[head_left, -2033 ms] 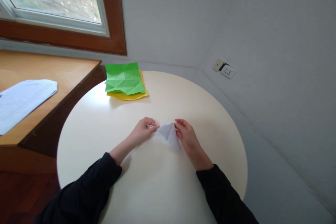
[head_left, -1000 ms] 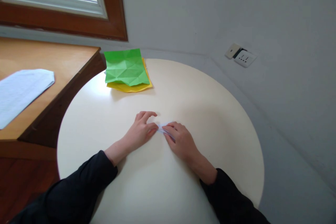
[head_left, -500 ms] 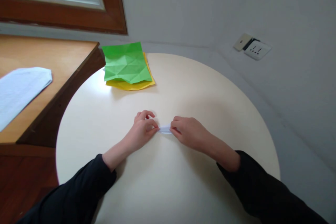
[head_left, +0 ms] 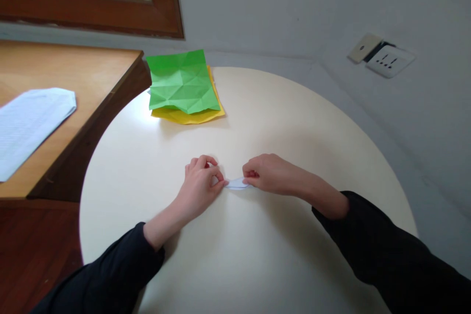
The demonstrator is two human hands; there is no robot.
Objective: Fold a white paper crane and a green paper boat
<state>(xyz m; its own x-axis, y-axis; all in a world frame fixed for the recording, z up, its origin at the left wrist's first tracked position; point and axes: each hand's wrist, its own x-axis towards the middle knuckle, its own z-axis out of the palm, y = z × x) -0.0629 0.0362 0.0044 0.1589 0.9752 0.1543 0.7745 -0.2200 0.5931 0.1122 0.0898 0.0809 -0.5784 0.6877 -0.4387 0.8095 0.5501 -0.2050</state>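
Observation:
A small, narrow piece of folded white paper point(head_left: 236, 184) lies between my hands at the middle of the round table. My left hand point(head_left: 202, 179) pinches its left end between thumb and forefinger, the other fingers curled. At the right end, my right hand point(head_left: 270, 172) grips the paper with thumb and fingertips, hiding that end. How the folds run is too small to make out.
The white round table point(head_left: 235, 255) fills the middle. Creased green paper point(head_left: 182, 81) lies over yellow paper point(head_left: 191, 117) at its back left. A wooden desk point(head_left: 91, 66) with white folded paper point(head_left: 35, 125) stands left. A socket point(head_left: 390, 61) is on the right wall.
My right hand has turned, its wrist rising slightly, and the folded paper appears more tilted. My left hand keeps its pinch. The whole view has shifted a little.

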